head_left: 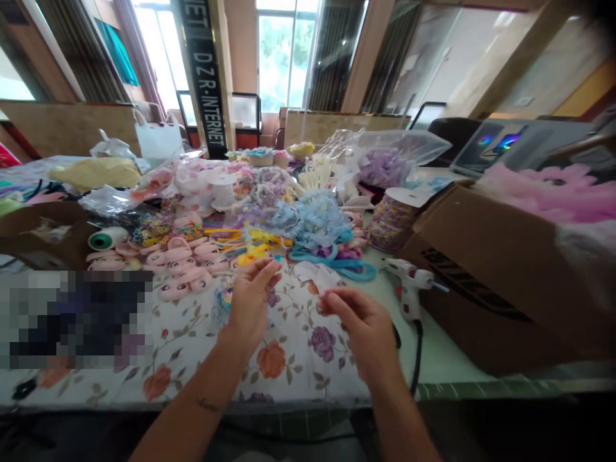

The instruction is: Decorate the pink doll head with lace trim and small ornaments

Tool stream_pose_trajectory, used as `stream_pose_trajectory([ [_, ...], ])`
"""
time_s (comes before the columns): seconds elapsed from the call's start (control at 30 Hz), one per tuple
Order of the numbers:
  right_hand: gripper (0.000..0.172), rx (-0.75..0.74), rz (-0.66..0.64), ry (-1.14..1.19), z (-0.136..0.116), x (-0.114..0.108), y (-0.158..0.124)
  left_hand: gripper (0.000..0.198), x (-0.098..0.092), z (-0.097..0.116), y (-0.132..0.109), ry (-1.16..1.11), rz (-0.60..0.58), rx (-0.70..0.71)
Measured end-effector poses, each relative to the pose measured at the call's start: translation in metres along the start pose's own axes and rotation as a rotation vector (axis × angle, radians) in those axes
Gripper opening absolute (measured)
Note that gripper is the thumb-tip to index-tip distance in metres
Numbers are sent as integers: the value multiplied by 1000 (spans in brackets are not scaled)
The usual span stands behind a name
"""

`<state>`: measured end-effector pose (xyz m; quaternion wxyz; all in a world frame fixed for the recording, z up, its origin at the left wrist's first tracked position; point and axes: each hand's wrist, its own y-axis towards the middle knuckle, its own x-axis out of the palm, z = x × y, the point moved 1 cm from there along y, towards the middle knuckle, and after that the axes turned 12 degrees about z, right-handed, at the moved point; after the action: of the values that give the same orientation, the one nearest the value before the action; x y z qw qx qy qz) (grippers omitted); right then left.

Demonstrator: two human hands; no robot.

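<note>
Over the flowered tablecloth (289, 391), my left hand (251, 301) is closed in a pinch. A small teal piece (278, 258) shows at its fingertips, too small to name further. My right hand (363, 324) is also closed, thumb and forefinger together; what lies between them is too small to make out. The two hands are apart. Behind my left wrist sits a small pastel blue, frilly item (224, 301), partly covered. White pieces (317, 274) lie just beyond my right fingertips. Pink pieces with printed eyes (180, 263) are piled to the left of my left hand.
A glue gun (409, 282) with a black cord stands at the right, beside a large cardboard box (491, 289). Farther back are a ribbon spool (392, 218), light blue frilly trim (317, 218), yellow pieces (255, 247) and a green-centred roll (106, 239). Plastic bags crowd the back.
</note>
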<state>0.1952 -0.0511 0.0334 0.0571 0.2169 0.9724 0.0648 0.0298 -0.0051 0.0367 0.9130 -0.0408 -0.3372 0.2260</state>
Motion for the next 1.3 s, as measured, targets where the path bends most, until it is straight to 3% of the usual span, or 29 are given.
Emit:
stream_pose_trajectory([
  [0.07,23,68,-152,272,-14,40,2,19,3,-3,-5,-38,-9,-16],
  [0.13,21,142,-179,448,-19,67,8,18,4,-3,-7,-74,-15,0],
  [0.3,19,298,-206,648,-17,96,14,16,2,-4,-4,-138,36,39],
  [0.6,15,358,-223,701,-13,103,15,15,-3,-9,2,-155,74,60],
  [0.9,14,352,-180,694,-13,96,15,21,-3,-8,-1,-60,29,70],
  [1.3,14,360,-256,635,-14,90,14,15,-9,1,-6,23,-72,72],
])
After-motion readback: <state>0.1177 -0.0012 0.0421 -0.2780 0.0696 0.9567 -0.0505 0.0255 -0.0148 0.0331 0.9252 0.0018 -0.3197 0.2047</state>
